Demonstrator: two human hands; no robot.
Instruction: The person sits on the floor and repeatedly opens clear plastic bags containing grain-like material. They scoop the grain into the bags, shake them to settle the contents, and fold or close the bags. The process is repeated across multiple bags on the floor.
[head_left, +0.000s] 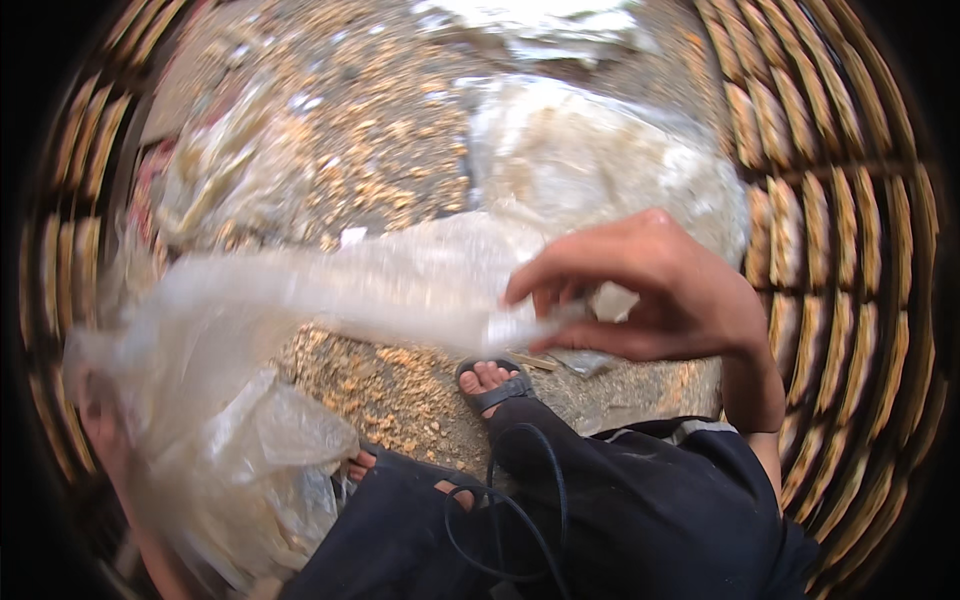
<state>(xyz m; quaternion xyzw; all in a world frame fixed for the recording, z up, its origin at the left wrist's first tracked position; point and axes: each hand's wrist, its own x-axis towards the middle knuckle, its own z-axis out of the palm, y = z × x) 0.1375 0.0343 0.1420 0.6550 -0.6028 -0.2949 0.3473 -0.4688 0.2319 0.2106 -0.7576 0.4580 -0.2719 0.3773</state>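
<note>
A clear plastic sheet (315, 300) stretches across the view between my two hands, blurred by motion. My right hand (630, 292), right of centre, pinches its gathered end between thumb and fingers. At the far left, my left hand (101, 412) is raised behind the other end of the plastic, which covers its fingers, so its grip cannot be made out. Crumpled plastic (285, 450) hangs below, beside my left leg. Beyond my right hand lies a folded, dirt-stained plastic sheet (592, 142) on the ground.
Stacked racks of pale, split pieces (817, 225) rise at the right, with similar racks (67, 270) at the left. Yellowish crumbs (397, 150) litter the ground. More crumpled plastic (232, 172) lies upper left, and shiny sheeting (547, 26) at the top. My sandalled foot (491, 382) is below centre.
</note>
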